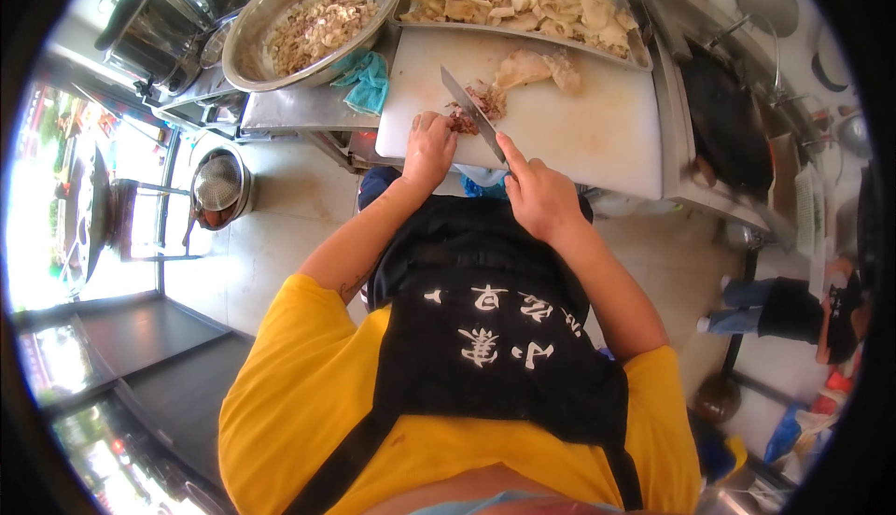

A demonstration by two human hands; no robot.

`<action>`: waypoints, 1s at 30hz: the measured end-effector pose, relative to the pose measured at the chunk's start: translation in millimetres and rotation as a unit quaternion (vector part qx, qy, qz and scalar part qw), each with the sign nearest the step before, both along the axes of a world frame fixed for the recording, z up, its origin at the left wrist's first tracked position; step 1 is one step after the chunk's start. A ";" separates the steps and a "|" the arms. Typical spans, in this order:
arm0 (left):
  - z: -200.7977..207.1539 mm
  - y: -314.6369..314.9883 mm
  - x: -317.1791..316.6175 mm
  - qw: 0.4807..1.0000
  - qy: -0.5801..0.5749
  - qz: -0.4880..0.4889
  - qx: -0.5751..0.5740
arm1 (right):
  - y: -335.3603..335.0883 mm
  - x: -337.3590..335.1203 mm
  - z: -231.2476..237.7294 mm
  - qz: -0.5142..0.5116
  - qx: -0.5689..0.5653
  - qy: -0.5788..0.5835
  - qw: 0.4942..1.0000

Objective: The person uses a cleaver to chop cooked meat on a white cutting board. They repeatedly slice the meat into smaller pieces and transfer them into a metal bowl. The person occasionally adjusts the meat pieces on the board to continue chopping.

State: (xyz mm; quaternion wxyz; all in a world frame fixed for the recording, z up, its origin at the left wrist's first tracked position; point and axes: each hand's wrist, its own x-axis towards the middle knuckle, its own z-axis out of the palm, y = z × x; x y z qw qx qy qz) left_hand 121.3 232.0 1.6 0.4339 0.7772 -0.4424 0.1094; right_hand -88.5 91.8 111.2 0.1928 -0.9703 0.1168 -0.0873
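My right hand (pixel 539 193) is closed round the handle of a kitchen knife (pixel 471 112), its blade slanting away to the left across the white cutting board (pixel 597 127). Beside the blade, my left hand (pixel 430 148) rests at the board's near left edge, fingers bent down against a small heap of chopped brown meat (pixel 487 102). Whether those fingers pinch a piece is hidden. A larger pale piece of cooked meat (pixel 537 70) lies just beyond the heap, apart from both hands.
Behind the board stands a metal tray (pixel 644 56) piled with pale cooked pieces. A steel bowl (pixel 245 53) of chopped meat stands back left, a teal cloth (pixel 368 85) beside it. A dark wok (pixel 723 123) sits right. A pot with a strainer (pixel 220 185) is low left. Another person (pixel 793 310) stands far right.
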 end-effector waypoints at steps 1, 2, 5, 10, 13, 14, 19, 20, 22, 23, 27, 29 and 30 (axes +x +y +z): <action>0.0 1.0 -1.0 1.000 -0.002 0.001 -0.003 | 0.6 -0.5 -0.6 0.006 0.016 0.017 1.000; -0.4 1.8 -2.1 1.000 -0.002 0.003 -0.006 | 1.2 -0.6 -1.3 -0.001 0.005 0.005 1.000; -1.4 5.0 -6.2 1.000 -0.004 0.007 0.009 | 5.5 -2.6 -2.7 0.008 0.011 0.031 0.999; 3.4 4.9 -9.0 1.000 -0.008 0.014 0.013 | 5.9 -5.6 -9.1 0.011 0.018 0.076 0.997; 7.5 1.0 -11.9 0.998 0.004 0.024 0.060 | -15.1 -5.8 -19.1 -0.001 0.140 0.002 0.990; 8.3 -0.6 -12.0 0.997 0.007 0.027 0.068 | -20.2 -8.7 -24.3 0.002 0.184 -0.054 0.981; 2.3 -22.5 8.8 0.993 0.048 0.067 0.089 | -38.3 -53.8 -46.3 -0.153 0.546 -0.089 0.819; -0.1 -28.8 16.9 0.990 0.063 0.054 0.118 | -38.5 -61.9 -50.5 -0.197 0.575 -0.105 0.787; -5.3 -45.4 27.1 0.989 0.075 0.051 0.117 | -39.1 -73.1 -56.7 -0.232 0.600 -0.119 0.757; -6.9 -54.7 29.6 0.986 0.092 0.048 0.132 | -39.1 -75.1 -58.8 -0.252 0.616 -0.125 0.736; -4.4 -85.2 25.6 0.992 0.099 0.003 0.073 | -23.8 -49.1 -68.7 -0.237 0.651 -0.093 0.715; -1.6 -93.2 16.5 0.994 0.057 0.016 0.090 | -9.7 -22.7 -73.9 -0.207 0.652 -0.087 0.724; -0.2 -94.0 14.0 0.994 0.053 0.021 0.093 | -2.6 -10.9 -75.0 -0.198 0.645 -0.065 0.735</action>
